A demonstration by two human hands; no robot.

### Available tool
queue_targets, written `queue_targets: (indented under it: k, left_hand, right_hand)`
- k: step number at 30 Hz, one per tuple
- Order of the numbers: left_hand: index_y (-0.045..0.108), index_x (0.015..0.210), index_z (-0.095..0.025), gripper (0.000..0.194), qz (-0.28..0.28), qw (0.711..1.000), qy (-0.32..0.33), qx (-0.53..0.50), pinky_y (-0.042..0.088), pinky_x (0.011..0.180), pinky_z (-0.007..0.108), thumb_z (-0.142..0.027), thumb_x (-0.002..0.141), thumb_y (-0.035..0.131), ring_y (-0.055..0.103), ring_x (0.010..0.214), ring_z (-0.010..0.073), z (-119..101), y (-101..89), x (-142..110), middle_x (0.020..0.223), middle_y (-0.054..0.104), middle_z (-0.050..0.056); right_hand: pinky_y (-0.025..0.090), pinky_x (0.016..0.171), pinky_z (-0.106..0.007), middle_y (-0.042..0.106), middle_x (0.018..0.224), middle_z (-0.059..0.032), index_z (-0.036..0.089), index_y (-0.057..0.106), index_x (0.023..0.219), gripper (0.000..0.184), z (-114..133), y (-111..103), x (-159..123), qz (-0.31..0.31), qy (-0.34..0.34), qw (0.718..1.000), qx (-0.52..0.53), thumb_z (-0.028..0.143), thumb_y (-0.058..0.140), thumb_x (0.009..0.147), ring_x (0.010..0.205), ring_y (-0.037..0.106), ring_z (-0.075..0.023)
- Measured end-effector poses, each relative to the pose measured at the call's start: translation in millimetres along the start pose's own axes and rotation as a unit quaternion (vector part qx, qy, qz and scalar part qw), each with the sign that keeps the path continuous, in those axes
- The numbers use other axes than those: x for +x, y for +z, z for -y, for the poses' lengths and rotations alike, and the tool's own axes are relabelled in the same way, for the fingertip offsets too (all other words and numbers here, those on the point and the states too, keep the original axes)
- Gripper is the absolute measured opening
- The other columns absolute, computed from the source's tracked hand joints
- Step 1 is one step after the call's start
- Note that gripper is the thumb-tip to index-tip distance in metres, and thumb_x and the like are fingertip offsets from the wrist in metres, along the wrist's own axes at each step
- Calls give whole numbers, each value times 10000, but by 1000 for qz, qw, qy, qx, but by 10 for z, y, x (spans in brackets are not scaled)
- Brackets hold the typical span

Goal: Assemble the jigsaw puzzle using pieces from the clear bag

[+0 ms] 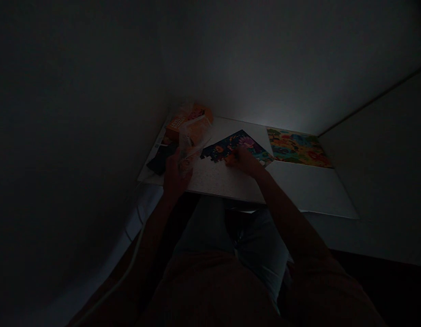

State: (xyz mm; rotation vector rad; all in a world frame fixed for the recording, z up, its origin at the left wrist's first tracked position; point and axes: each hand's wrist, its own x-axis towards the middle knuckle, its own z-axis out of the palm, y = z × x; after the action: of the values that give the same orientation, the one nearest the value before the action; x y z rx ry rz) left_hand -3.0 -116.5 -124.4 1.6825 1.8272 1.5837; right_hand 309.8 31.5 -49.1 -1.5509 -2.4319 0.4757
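The white bench (213, 180) spreads beneath the fingers of both hands. A dark puzzle (230, 142), its near-left edge jagged, lies under and beyond the right hand's (245, 161) fingers; too dim to tell whether those are together or apart. Right of them lies a bright picture (299, 147). Beyond the left hand's (175, 175) fingers, clamped on a clear bag (195, 132), sits an orange box (176, 123), its pale lettering too dim to read surely.

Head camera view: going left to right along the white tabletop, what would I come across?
A dark item too dim to identify → clear plastic bag → partly assembled dark-blue jigsaw puzzle → colourful cartoon picture.
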Motion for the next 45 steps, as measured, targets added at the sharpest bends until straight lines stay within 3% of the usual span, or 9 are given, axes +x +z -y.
queue_targets:
  k: [8, 12, 16, 20, 23, 26, 33, 38, 45]
  left_hand:
    - [490, 1768, -344, 850, -8, 1000, 21, 14, 559, 1400, 735, -551, 1010, 813, 646, 1646, 425, 49, 24, -10, 1701, 672, 225]
    - [508, 1760, -246, 841, -17, 999, 35, 29, 586, 1366, 718, -507, 1014, 797, 680, 1607, 431, 59, 40, -15, 1687, 683, 254]
    - [488, 1781, -300, 857, -20, 999, 33, 25, 611, 1348, 709, -502, 1015, 816, 682, 1603, 425, 63, 34, -27, 1683, 687, 241]
    - [505, 1755, -278, 845, -28, 998, 43, 24, 632, 1302, 736, -486, 1000, 824, 708, 1565, 442, 79, 28, -24, 1633, 708, 246]
    - [492, 1768, -273, 868, -24, 998, 49, 24, 626, 1309, 726, -465, 992, 829, 705, 1569, 435, 85, 32, -15, 1651, 704, 242]
    - [464, 1788, -273, 884, -23, 998, 51, 25, 604, 1340, 743, -448, 1000, 823, 675, 1617, 436, 71, 36, -10, 1697, 680, 244]
    - [404, 1826, -360, 917, -20, 998, 45, 37, 592, 1385, 695, -440, 1012, 819, 643, 1660, 396, -4, 27, -15, 1749, 654, 207]
    - [418, 1808, -288, 930, -19, 998, 43, 43, 598, 1355, 741, -424, 985, 828, 659, 1640, 426, -9, 14, -23, 1729, 665, 234]
    - [451, 1811, -342, 908, -17, 998, 49, 37, 578, 1374, 761, -439, 994, 836, 645, 1648, 425, -41, -7, -25, 1748, 654, 230]
  right_hand:
    - [716, 1010, -541, 867, 1293, -151, 273, 778, 1360, 450, 8, -152, 73, -63, 15, 982, 178, 444, 922, 970, 1129, 843, -365]
    - [725, 1001, -499, 852, 1316, -112, 304, 745, 1461, 603, 366, -363, 279, -136, -49, 939, 311, 608, 902, 964, 1119, 828, -319]
    - [734, 925, -450, 835, 1324, -78, 349, 734, 1525, 713, 895, -512, 487, -86, -159, 910, 373, 701, 929, 936, 1049, 814, -279]
    - [729, 892, -419, 849, 1281, -63, 346, 731, 1468, 548, 961, -488, 606, -107, -152, 898, 400, 641, 849, 1021, 998, 829, -249]
    - [726, 915, -432, 862, 1206, -63, 313, 760, 1364, 358, 761, -351, 579, -122, -111, 918, 360, 512, 792, 1069, 997, 847, -258]
    - [719, 986, -460, 864, 1243, -99, 272, 791, 1350, 298, 650, -136, 462, -75, -81, 973, 203, 434, 792, 1100, 1061, 853, -283]
    - [542, 1299, -610, 685, 1691, -251, 182, 759, 1560, 694, 905, 300, 317, -23, -62, 998, 21, 571, 963, 1023, 1521, 670, -459]
    - [527, 1251, -536, 742, 1628, -183, 218, 816, 1475, 383, 1015, 266, 329, -17, -80, 995, -63, 422, 766, 1155, 1473, 661, -399]
    - [623, 1056, -438, 838, 1493, -149, 243, 837, 1425, 316, 953, 49, 316, -26, -62, 996, -56, 346, 648, 1194, 1267, 806, -347]
